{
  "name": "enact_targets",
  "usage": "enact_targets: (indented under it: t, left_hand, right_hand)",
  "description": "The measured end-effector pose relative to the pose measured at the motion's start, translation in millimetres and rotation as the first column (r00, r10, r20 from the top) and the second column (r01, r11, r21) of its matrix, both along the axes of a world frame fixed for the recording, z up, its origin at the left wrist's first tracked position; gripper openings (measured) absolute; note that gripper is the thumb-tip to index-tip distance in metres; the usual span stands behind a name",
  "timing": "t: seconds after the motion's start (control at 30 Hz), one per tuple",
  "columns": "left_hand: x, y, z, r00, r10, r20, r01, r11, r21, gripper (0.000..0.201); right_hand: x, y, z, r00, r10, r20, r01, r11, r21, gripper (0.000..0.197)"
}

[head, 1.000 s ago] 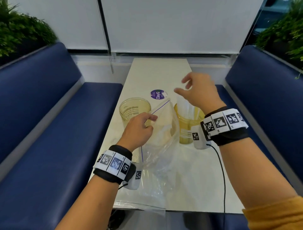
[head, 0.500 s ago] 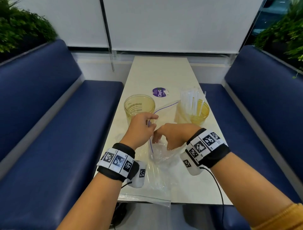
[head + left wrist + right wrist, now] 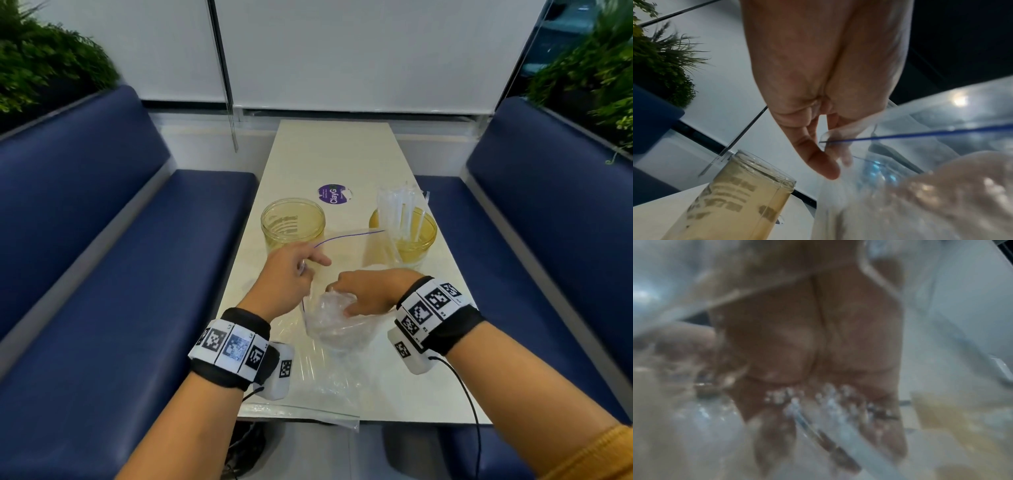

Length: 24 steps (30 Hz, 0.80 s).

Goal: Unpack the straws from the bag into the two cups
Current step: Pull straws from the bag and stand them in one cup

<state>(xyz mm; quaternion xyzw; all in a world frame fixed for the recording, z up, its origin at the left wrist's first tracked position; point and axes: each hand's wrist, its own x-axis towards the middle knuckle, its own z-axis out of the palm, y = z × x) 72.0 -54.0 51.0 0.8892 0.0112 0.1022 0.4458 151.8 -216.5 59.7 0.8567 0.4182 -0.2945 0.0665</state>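
Note:
A clear zip bag (image 3: 337, 334) with a blue seal line (image 3: 910, 135) lies on the table in front of me. My left hand (image 3: 308, 266) pinches the bag's rim (image 3: 838, 138) and holds the mouth up. My right hand (image 3: 359, 294) reaches inside the bag. In the blurred right wrist view its fingers (image 3: 885, 426) lie against white wrapped straws (image 3: 846, 433); whether they grip them is unclear. The left cup (image 3: 293, 222), yellowish and clear, holds nothing. The right cup (image 3: 416, 245) holds several wrapped straws (image 3: 399, 209) standing upright.
A purple round sticker (image 3: 333, 194) lies on the white table (image 3: 335, 150) beyond the cups. Blue benches (image 3: 120, 274) run along both sides. The bag's bottom (image 3: 308, 413) hangs over the near table edge. A black cable (image 3: 466, 394) trails from my right wrist.
My right hand came down from above the right cup, leaving straws in it, and went into the bag. My left hand keeps hold of the rim.

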Motion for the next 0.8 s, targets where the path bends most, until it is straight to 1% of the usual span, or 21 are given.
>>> enact_targets:
  t: [0.07, 0.13, 0.2, 0.23, 0.3, 0.37, 0.43, 0.47, 0.53, 0.57, 0.6, 0.63, 0.7, 0.73, 0.77, 0.8]
  left_hand:
    - [-3.0, -2.4, 1.8, 0.999, 0.027, -0.044, -0.028, 1.0, -0.015, 0.037]
    - [-4.7, -5.7, 2.3, 0.998, 0.049, -0.05, -0.051, 0.998, -0.039, 0.037]
    - [-6.7, -9.2, 2.8, 0.997, 0.059, -0.052, -0.063, 0.994, -0.087, 0.035]
    - [-7.7, -11.4, 3.0, 0.997, 0.054, -0.054, -0.059, 0.992, -0.111, 0.033]
    - [-7.5, -15.3, 1.4, 0.998, 0.034, -0.056, -0.04, 0.992, -0.119, 0.032]
    - [-6.2, -19.6, -1.7, 0.998, 0.03, -0.064, -0.033, 0.999, -0.043, 0.046]
    - [-2.9, -24.5, -6.2, 0.997, 0.051, -0.049, -0.051, 0.999, 0.011, 0.061]
    - [-1.1, -28.0, -7.3, 0.997, 0.063, -0.042, -0.063, 0.998, 0.005, 0.066]
    - [4.2, -35.6, -9.0, 0.997, 0.067, -0.024, -0.069, 0.996, -0.053, 0.07]
    - [6.4, -39.2, -8.3, 0.997, 0.073, -0.019, -0.074, 0.993, -0.089, 0.071]
    - [9.4, -41.8, -8.2, 0.996, 0.087, -0.009, -0.088, 0.988, -0.124, 0.072]
    - [12.9, -43.0, -9.2, 0.994, 0.108, 0.011, -0.105, 0.984, -0.141, 0.068]
    - [17.2, -44.4, -10.5, 0.99, 0.123, 0.069, -0.11, 0.98, -0.168, 0.045]
    - [17.9, -44.3, -11.3, 0.988, 0.115, 0.1, -0.097, 0.98, -0.175, 0.035]
    - [17.2, -44.5, -10.1, 0.985, 0.103, 0.139, -0.08, 0.984, -0.161, 0.033]
    - [18.5, -44.7, -10.5, 0.978, 0.089, 0.186, -0.063, 0.988, -0.139, 0.034]
  right_hand:
    - [1.4, -3.8, 2.7, 0.997, -0.072, -0.011, 0.073, 0.996, 0.044, 0.06]
    - [3.4, -7.3, 9.2, 0.99, -0.135, -0.037, 0.139, 0.977, 0.158, 0.056]
    - [3.1, -9.8, 18.2, 0.983, -0.179, -0.03, 0.18, 0.939, 0.292, 0.043]
    - [2.2, -10.7, 22.5, 0.982, -0.19, -0.016, 0.183, 0.915, 0.358, 0.033]
    - [-1.2, -10.3, 31.9, 0.98, -0.198, 0.002, 0.172, 0.855, 0.489, 0.016]
    - [-2.6, -8.3, 40.3, 0.98, -0.199, -0.024, 0.172, 0.768, 0.617, 0.016]
    - [-3.1, -6.3, 46.4, 0.971, -0.237, -0.036, 0.191, 0.674, 0.714, 0.007]
    - [-4.3, -5.2, 49.4, 0.965, -0.261, -0.039, 0.202, 0.635, 0.745, 0.012]
    - [-8.1, -1.2, 54.6, 0.963, -0.263, -0.062, 0.205, 0.564, 0.8, 0.01]
    - [-10.2, 0.8, 56.5, 0.966, -0.252, -0.063, 0.194, 0.538, 0.82, 0.015]
    - [-11.6, 2.3, 56.5, 0.967, -0.248, -0.057, 0.185, 0.531, 0.827, 0.016]
    - [-12.3, 3.6, 55.3, 0.967, -0.248, -0.051, 0.177, 0.522, 0.834, 0.013]
    - [-14.2, 5.3, 51.2, 0.968, -0.242, -0.062, 0.18, 0.502, 0.846, 0.014]
    - [-14.3, 5.1, 48.2, 0.971, -0.222, -0.091, 0.189, 0.479, 0.857, 0.02]
    - [-15.2, 4.6, 45.8, 0.974, -0.188, -0.129, 0.203, 0.452, 0.869, 0.028]
    - [-17.2, 3.8, 44.7, 0.974, -0.152, -0.169, 0.218, 0.427, 0.877, 0.037]
